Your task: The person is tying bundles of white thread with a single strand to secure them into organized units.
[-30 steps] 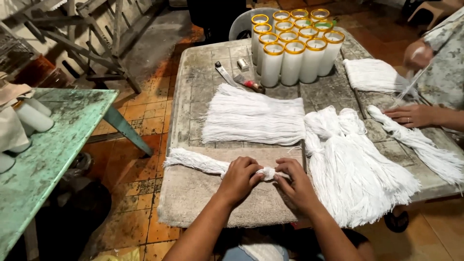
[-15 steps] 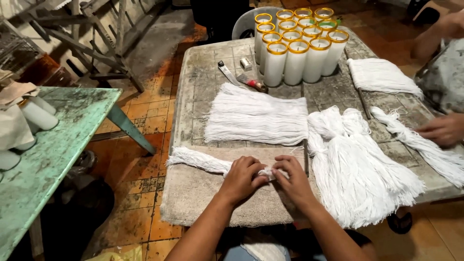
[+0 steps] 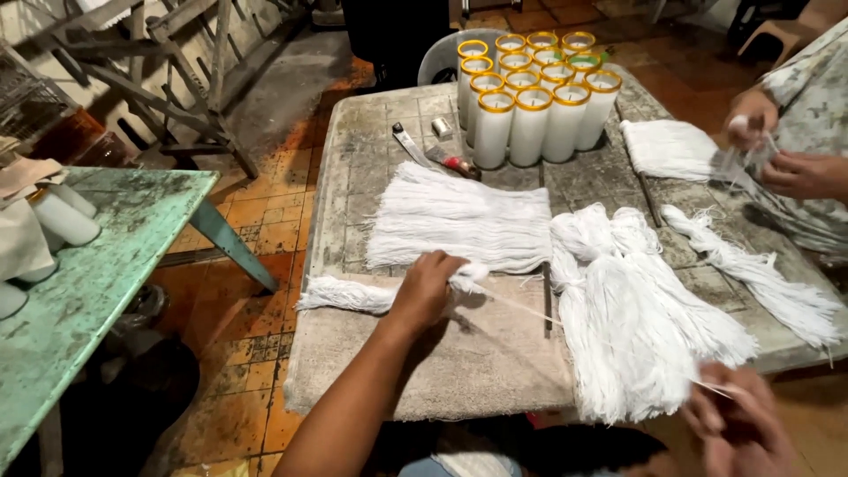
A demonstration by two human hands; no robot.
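- Your left hand point(image 3: 427, 290) is clenched on a small bundle of white wicks point(image 3: 353, 295) lying on the surface point(image 3: 353, 177).
- Your right hand point(image 3: 738, 426), blurred, pinches a single wick strand point(image 3: 530, 311) drawn from it.
- Glass candles point(image 3: 530, 97) stand behind.

Right hand point(image 3: 738, 428) motion-blurred at frame edge, co-worker's body cut off at right edge

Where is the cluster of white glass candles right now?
In the head view, the candles stand at the table's far edge, centre, just beyond the flat wick pile.
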